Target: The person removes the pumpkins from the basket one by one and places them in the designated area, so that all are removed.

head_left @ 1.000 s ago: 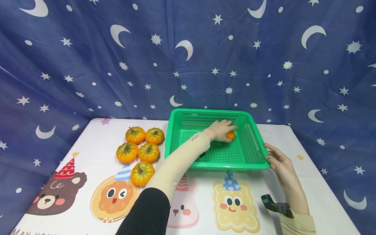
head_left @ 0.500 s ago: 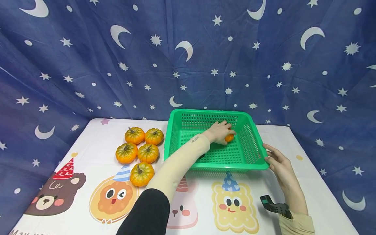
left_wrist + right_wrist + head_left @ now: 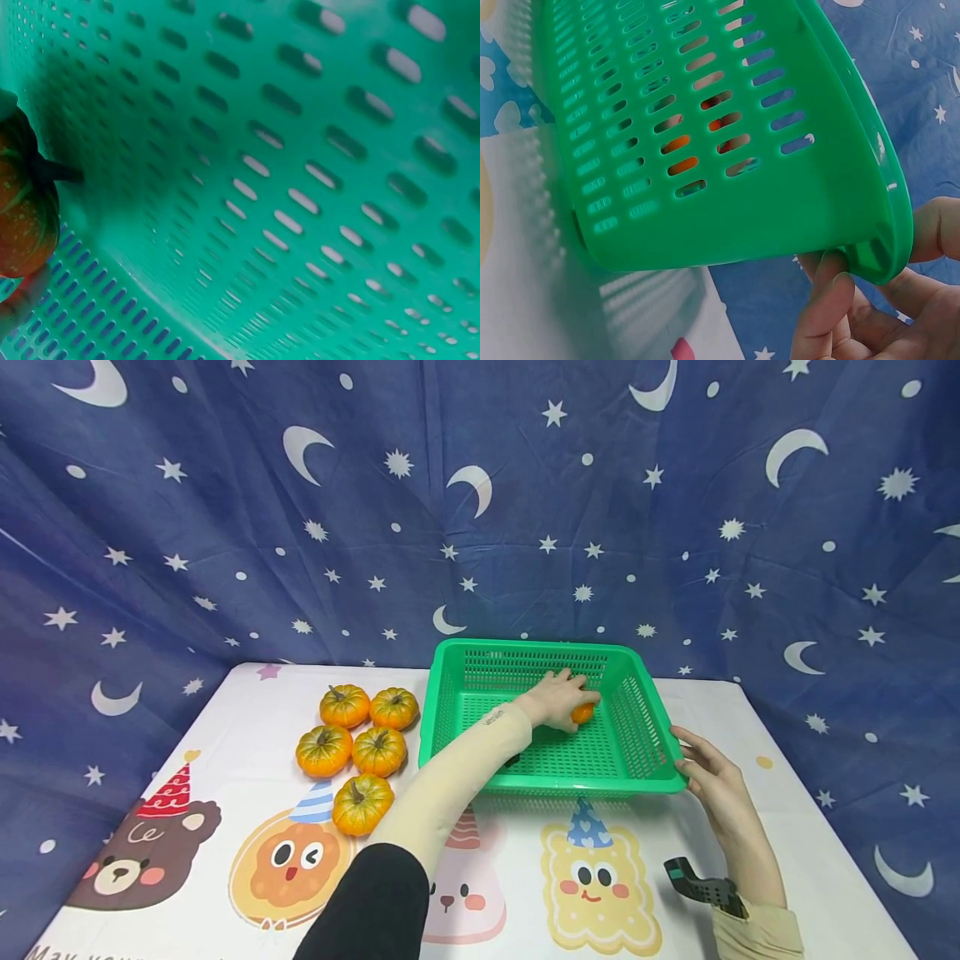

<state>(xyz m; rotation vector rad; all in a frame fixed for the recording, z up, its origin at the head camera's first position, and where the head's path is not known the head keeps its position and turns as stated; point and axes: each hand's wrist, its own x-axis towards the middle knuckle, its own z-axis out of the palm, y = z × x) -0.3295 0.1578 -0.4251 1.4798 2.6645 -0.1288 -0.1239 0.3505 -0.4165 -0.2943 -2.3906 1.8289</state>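
My left hand [image 3: 558, 700] reaches down inside the green plastic basket [image 3: 551, 783] and grips a small orange pumpkin [image 3: 582, 713] by its sides. In the left wrist view that pumpkin [image 3: 26, 206] shows its dark stem turned toward the perforated wall, and a fingertip [image 3: 26, 296] supports it from below. My right hand [image 3: 716, 777] pinches the basket's right front corner at the rim. Seen from the right wrist, thumb and fingers [image 3: 825, 311] press on both sides of that rim, and orange shows through the slots.
Several small pumpkins [image 3: 378, 750] with green-streaked tops stand in a cluster left of the basket. A white tablecloth [image 3: 247, 718] with cartoon prints covers the table. Behind it hangs a blue curtain [image 3: 525, 593] with moons and stars.
My left hand has drawn slightly left and toward me inside the basket, bringing the pumpkin along. My right hand keeps its place on the rim.
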